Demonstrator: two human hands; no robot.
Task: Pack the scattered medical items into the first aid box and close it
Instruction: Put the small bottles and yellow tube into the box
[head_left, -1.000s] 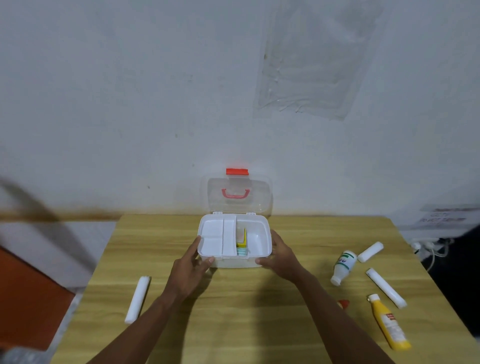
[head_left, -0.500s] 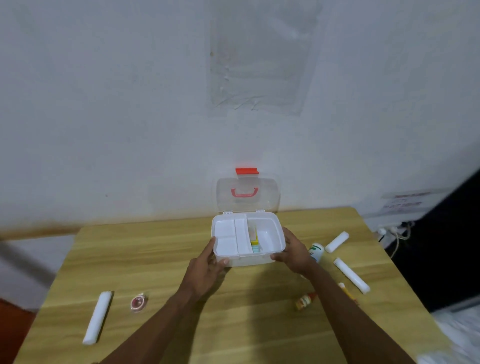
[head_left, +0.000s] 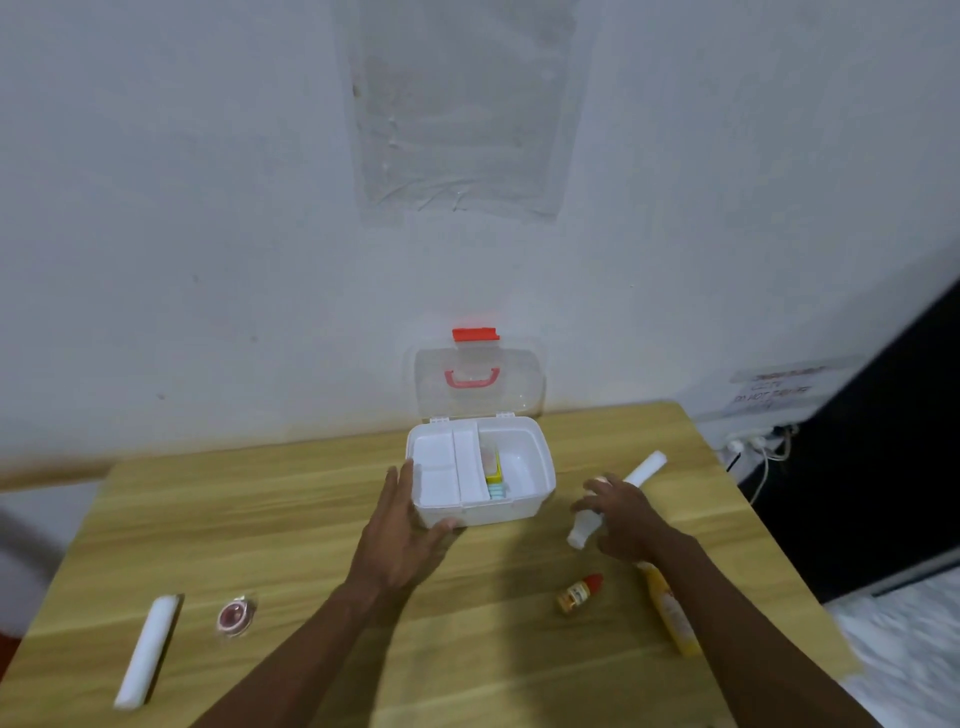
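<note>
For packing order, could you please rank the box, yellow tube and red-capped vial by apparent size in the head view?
1. box, though farthest away
2. yellow tube
3. red-capped vial, clearly smallest

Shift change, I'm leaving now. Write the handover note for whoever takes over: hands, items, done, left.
Left hand: open, braced against the first aid box at its front left corner.
Right hand: over the white bottle, fingers curling on it; grip unclear.
Done: lid up, a few yellow and teal packs inside.
Loose on the table: white roll and round red item at left; white tube, red-capped bottle, yellow tube at right.
Left: pack all of these, shut the lid.
</note>
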